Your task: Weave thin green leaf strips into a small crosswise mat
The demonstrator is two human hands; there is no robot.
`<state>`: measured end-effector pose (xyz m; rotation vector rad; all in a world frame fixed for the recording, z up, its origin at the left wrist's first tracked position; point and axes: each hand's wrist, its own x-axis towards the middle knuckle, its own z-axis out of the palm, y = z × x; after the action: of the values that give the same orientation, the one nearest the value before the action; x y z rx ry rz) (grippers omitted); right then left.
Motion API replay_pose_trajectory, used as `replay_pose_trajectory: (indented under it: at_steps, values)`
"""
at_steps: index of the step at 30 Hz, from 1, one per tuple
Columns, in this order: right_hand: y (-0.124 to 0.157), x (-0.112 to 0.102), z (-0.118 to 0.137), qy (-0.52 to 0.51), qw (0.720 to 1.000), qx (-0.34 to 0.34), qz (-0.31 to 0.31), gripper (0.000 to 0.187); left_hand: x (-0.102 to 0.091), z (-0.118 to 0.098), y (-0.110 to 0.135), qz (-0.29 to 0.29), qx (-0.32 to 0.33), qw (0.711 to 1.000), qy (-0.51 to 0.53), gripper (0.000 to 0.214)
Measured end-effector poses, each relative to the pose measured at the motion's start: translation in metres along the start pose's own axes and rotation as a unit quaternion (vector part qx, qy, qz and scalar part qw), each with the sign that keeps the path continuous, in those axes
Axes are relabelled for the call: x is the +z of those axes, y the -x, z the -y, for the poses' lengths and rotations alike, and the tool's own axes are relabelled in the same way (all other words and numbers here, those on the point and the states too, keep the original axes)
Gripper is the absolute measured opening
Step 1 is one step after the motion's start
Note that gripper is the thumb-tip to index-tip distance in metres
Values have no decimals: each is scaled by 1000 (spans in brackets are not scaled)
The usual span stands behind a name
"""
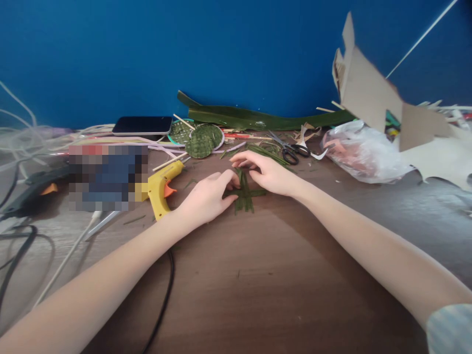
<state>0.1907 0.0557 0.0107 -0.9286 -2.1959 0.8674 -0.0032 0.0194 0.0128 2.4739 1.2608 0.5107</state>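
Several green leaf strips (244,202) lie crossed over one another on the table, partly woven, between my hands. My left hand (212,195) is at their left side, fingers curled and thumb stretched toward them, with the end of a crosswise strip between thumb and fingers. My right hand (271,173) arches over the far right part of the strips. Its thumb and fingers are apart, and nothing shows clearly in its grasp. The far ends of the strips are partly hidden by my fingers.
Left of my left hand lies a yellow glue gun (157,189). Behind are round woven leaf pieces (202,141), a phone (143,125), scissors (289,150) and a long leaf (250,119). A plastic bag (363,152) and cut cardboard (372,91) stand at the right. A black cable (165,295) crosses the front.
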Motion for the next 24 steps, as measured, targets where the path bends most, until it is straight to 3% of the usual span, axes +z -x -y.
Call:
replay_pose_trajectory:
  at_steps: [14, 24]
  values:
    - [-1, 0, 2, 0, 1000, 7, 1, 58, -1, 0, 0, 1, 1, 1000, 0, 22]
    - [-2, 3, -1, -89, 993, 41, -67, 45, -1, -1, 1, 2, -7, 1000, 3, 21]
